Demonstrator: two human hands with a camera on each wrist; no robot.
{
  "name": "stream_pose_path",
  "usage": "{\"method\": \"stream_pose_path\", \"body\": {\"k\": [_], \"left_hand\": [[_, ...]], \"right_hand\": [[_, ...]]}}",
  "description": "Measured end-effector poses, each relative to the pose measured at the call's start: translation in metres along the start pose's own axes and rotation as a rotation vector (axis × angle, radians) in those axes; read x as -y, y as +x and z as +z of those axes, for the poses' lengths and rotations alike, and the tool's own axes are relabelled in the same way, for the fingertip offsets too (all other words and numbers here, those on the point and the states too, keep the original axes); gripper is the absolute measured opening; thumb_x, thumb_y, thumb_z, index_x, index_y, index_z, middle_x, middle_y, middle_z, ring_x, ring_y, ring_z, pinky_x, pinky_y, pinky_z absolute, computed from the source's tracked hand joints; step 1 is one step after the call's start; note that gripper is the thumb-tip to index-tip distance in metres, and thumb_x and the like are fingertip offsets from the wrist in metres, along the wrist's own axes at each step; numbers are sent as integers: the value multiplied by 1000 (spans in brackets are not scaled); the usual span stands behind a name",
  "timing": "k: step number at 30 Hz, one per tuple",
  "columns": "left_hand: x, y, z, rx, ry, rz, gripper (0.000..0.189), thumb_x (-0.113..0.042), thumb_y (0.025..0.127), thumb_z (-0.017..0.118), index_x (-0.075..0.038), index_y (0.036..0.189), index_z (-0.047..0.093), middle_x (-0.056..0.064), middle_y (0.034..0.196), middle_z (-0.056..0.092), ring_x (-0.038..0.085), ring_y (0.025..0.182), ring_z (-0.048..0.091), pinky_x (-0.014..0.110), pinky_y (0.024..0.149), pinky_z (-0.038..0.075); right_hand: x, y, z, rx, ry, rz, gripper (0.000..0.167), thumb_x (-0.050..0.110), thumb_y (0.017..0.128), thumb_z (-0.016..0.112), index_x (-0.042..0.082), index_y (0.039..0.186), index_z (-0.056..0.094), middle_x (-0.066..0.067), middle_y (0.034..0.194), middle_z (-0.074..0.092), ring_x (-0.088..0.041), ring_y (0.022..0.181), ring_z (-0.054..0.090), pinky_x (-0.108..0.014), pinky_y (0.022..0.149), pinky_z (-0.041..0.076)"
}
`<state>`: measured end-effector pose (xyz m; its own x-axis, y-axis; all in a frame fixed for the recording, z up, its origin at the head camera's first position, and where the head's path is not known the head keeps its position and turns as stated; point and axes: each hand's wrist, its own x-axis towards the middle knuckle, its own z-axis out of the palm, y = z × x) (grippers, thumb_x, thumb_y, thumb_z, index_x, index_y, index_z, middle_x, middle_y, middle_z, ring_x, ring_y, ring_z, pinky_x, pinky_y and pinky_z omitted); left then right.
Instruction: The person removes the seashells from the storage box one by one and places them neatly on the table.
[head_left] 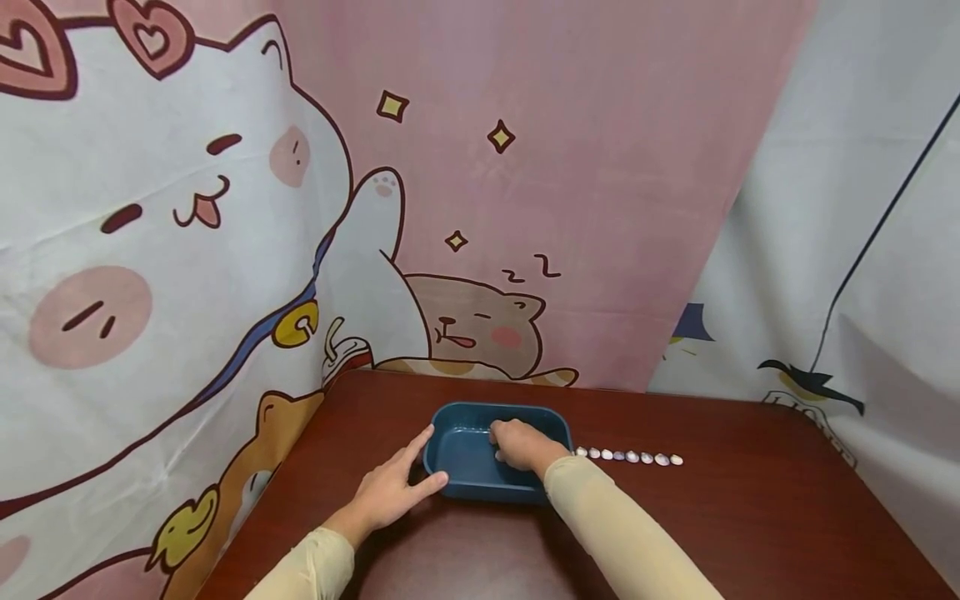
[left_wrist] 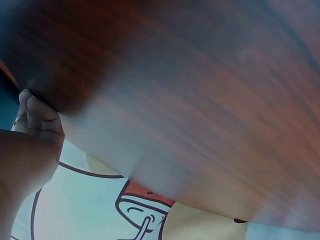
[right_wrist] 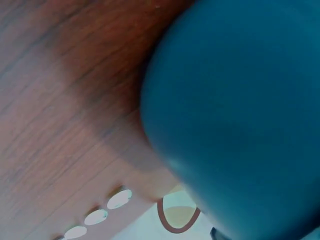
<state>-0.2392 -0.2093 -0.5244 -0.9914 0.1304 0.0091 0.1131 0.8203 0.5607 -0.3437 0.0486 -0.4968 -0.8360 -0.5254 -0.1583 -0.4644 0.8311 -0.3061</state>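
A blue rectangular container (head_left: pixel 480 493) with rounded corners stands on the brown table. My left hand (head_left: pixel 386 493) is at its left side, thumb and forefinger spread apart and touching the rim. Inside the container is my right hand (head_left: pixel 521 446), reaching over the near right side with its fingers bent downward. Whether those fingers pinch anything is hidden. Several small, pale, shell-like pieces (head_left: pixel 632 457) lie in a row right of the container. The right wrist view shows the container's outer wall (right_wrist: pixel 230 110) up close, with a few of the pale pieces (right_wrist: pixel 119 199) lower left.
The dark reddish-brown wooden table (head_left: pixel 720 517) has its far edge against a pink and white cartoon curtain (head_left: pixel 600 208). That curtain also runs along the left side. A whitish curtain (head_left: pixel 885 250) hangs at the right.
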Motion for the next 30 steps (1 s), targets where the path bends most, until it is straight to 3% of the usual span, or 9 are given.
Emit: {"method": "stream_pose_path", "body": {"k": [3,7,10,18,23,30], "left_hand": [[0,1,0,-1,2,1,85,-72,98,60,-43,169,26,10,160,56,40,135,64,72,102,48],[0,0,-1,-3,8,0,86,-73,97,60,-42,169,27,10,160,56,40,136,64,72,103,48],[1,0,-1,-7,14,-4,86,-74,97,59,-43,169,26,10,160,56,40,135,64,72,103,48],[0,-1,-1,-1,18,-4,86,-73,97,59,-42,169,26,10,158,58,40,134,65,72,103,48],[0,-1,0,4,17,-9,85,-73,98,59,-42,169,26,10,156,59,39,133,65,72,103,48],[0,0,0,1,16,-11,84,-73,98,59,-45,169,24,10,160,56,40,136,63,73,105,47]], "right_hand": [[-3,-3,1,-26,36,-32,6,15,101,75,13,104,70,-1,96,69,-15,85,60,-38,87,58],[-8,-6,2,-128,69,-128,14,13,96,81,15,85,73,5,81,65,-11,75,55,-33,73,52],[-12,-7,3,-169,60,-167,13,14,93,84,16,81,78,7,79,70,-8,73,56,-30,70,53],[-15,-8,5,-170,34,-143,6,16,93,84,15,90,79,4,87,75,-9,78,63,-33,76,59],[-14,-8,6,-190,60,-126,14,15,92,85,9,104,80,-3,98,78,-16,88,70,-40,84,62],[-12,-10,6,-179,71,-103,12,15,94,83,9,104,85,-5,104,83,-21,97,76,-42,89,63]]}}
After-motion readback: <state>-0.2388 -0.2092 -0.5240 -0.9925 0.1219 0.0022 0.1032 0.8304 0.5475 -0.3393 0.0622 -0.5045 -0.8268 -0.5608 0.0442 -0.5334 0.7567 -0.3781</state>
